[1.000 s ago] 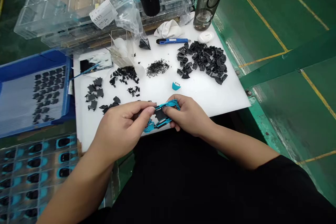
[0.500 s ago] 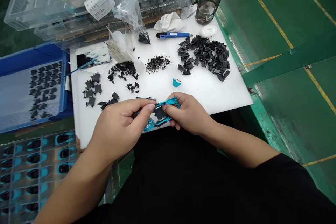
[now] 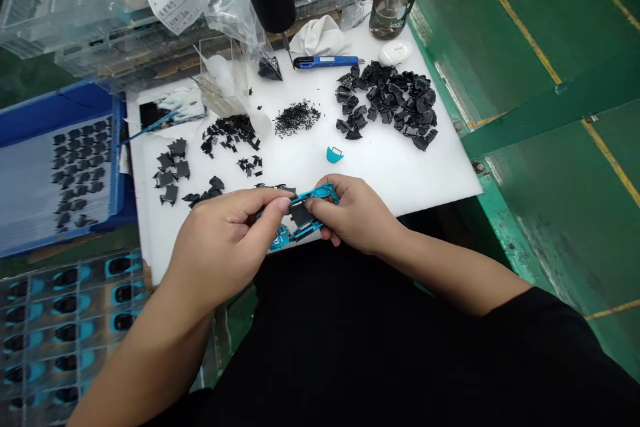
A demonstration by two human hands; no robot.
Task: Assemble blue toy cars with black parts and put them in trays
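Still both hands [image 3: 295, 223] gripping the blue frame [image 3: 305, 213], view shifted slightly

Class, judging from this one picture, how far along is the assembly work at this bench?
Done: the tray of finished blue-and-black pieces at lower left looks nearly full. In hand: left hand and right hand grip a blue frame with a black insert. Left: a large pile of black parts and smaller heaps remain on the white board.

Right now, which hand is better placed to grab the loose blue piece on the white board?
Right hand, probably. The loose blue piece lies just beyond its knuckles, while the left hand sits farther off. Both hands grip the blue frame, so one must release first.
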